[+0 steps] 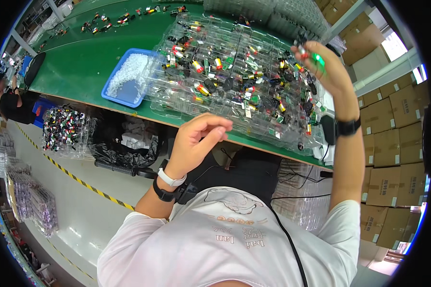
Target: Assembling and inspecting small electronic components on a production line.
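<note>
My right hand (pixel 329 67) is raised over the far right of the green bench, its fingers pinched on a small electronic assembly (pixel 301 51) with dark and red parts. A green light (pixel 319 59) glows at the fingers. My left hand (pixel 196 142) hovers just off the bench's front edge, fingers loosely curled and thumb close to the index finger; nothing shows in it. Clear plastic trays (pixel 170 103) lie between and beyond my hands. They hold many small assemblies with red-and-yellow battery cells (pixel 218 63), green circuit boards and black parts.
A blue tray of white pellets (pixel 105 88) sits left of the clear trays. More assemblies (pixel 124 19) lie along the bench's far left. Stacked clear trays (pixel 287 19) rise at the back, and cartons (pixel 392 138) stand right. Another person (pixel 8 98) is at the far left.
</note>
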Motion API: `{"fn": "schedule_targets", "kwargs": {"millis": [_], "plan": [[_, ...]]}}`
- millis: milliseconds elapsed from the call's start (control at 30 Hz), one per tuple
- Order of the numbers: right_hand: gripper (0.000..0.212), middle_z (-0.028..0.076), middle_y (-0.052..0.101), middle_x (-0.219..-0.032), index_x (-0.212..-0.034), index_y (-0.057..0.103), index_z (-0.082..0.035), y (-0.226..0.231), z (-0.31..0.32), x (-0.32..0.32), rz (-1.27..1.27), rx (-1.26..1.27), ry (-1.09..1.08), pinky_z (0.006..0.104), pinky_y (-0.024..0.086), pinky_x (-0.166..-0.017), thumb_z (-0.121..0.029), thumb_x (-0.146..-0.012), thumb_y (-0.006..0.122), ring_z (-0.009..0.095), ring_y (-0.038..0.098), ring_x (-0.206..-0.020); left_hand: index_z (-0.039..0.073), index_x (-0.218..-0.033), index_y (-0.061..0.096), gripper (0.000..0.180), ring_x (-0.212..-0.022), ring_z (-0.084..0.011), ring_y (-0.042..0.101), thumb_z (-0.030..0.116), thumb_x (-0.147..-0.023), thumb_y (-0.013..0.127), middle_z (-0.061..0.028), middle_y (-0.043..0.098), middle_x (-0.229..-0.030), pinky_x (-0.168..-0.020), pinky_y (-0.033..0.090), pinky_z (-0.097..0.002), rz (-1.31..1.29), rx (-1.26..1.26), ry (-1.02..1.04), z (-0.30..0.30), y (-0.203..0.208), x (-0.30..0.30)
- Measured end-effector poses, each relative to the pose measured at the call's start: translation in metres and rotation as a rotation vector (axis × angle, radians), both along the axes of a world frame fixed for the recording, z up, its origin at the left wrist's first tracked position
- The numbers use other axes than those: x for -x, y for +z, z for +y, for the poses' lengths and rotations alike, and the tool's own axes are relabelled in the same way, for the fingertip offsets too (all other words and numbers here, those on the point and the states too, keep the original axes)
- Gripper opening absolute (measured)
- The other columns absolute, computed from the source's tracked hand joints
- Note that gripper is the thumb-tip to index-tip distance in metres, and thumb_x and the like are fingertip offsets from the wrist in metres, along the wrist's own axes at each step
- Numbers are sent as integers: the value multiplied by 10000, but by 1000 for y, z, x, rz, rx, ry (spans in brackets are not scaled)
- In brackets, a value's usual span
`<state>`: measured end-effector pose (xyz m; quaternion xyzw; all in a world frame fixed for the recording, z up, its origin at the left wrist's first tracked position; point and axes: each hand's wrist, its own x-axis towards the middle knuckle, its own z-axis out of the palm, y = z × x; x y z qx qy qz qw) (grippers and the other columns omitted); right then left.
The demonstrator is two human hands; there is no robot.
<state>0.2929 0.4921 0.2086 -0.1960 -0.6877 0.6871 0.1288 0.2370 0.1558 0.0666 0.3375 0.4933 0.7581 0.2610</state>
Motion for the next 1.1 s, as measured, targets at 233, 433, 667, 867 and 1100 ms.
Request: {"fn": "schedule_targets", "kwargs": {"millis": [233,433,667,867,1100], "plan": [[319,138,640,-1111,-1179,561,37,1,111,85,203,323,-400,242,555,-764,-181,-949,588,190,632,-1024,-22,-1096,651,181,-885,-120,654,63,-958,568,-74,675,-984,-789,535,-246,-116,121,30,-39,-19,15],[229,59,672,-1044,-1092,659,-48,-26,-16,106,-143,-836,365,304,518,-738,-164,-895,644,172,634,-864,-18,-1097,650,185,-871,-115,650,70,-961,561,-71,684,-958,-776,526,-241,-130,263,153,-74,-36,29],[154,127,650,-894,-888,680,-13,-69,-114,84,-24,-1416,596,376,505,-706,-158,-850,642,281,635,-796,-16,-1096,649,186,-844,-111,644,70,-955,563,-69,686,-938,-760,517,-238,-128,318,214,-87,-49,42],[157,133,642,-840,-841,674,-8,-74,-109,84,-125,-1295,445,371,500,-723,-162,-848,645,292,631,-791,-17,-1083,656,180,-841,-108,645,66,-950,568,-65,687,-930,-760,516,-236,-21,372,301,-98,-47,61],[169,48,624,-784,-877,625,-16,-67,-93,76,-164,-738,413,295,487,-707,-181,-909,608,146,602,-755,-17,-1065,663,177,-833,-103,654,76,-943,576,-55,698,-900,-736,501,-227,158,462,535,-122,-49,122]]}}
